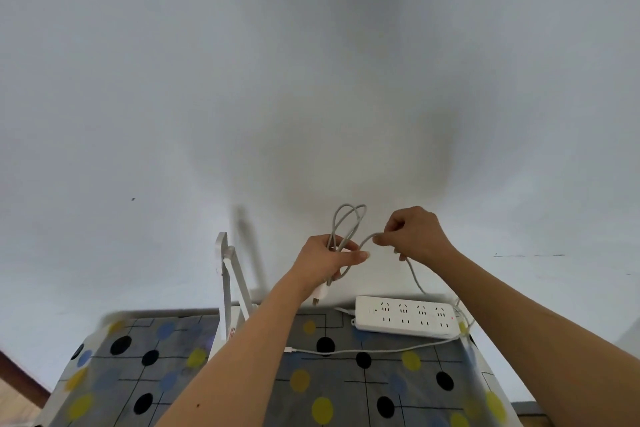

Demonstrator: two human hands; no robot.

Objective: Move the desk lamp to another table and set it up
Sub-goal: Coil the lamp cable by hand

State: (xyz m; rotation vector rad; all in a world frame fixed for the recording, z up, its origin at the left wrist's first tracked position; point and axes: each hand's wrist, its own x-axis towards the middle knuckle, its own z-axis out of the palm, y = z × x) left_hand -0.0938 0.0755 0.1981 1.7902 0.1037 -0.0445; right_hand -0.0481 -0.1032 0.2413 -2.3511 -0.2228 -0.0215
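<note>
**Lamp cord gathered in both hands above the surface**

A pale wall (311, 80) fills the view from 9 o'clock round through 12 to 3. Below it, at 6 o'clock, lies the surface (138, 374), patterned grey with black, yellow and blue dots. The white lamp (227, 288) stands at the surface's far edge, at 7 o'clock from the hands. Its jointed arm rises in front of the wall, and its foot is hidden behind the left arm (249, 340). A white strip (405, 321) of sockets lies flat on the far edge, at 5 o'clock from the hands.

The left hand (329, 256) is raised before the wall, fingers and thumb curled round a bundle of grey cord (346, 218). The loops stick out above the fist at 12 o'clock. The right hand (415, 234), at 3 o'clock from the left, pinches a single strand of the same cord, which then drops toward 5 o'clock past the strip's right end. A thin white cable (363, 351) lies across the surface in front of the strip. The white plug (318, 295) hangs below the left hand at 6 o'clock
</note>
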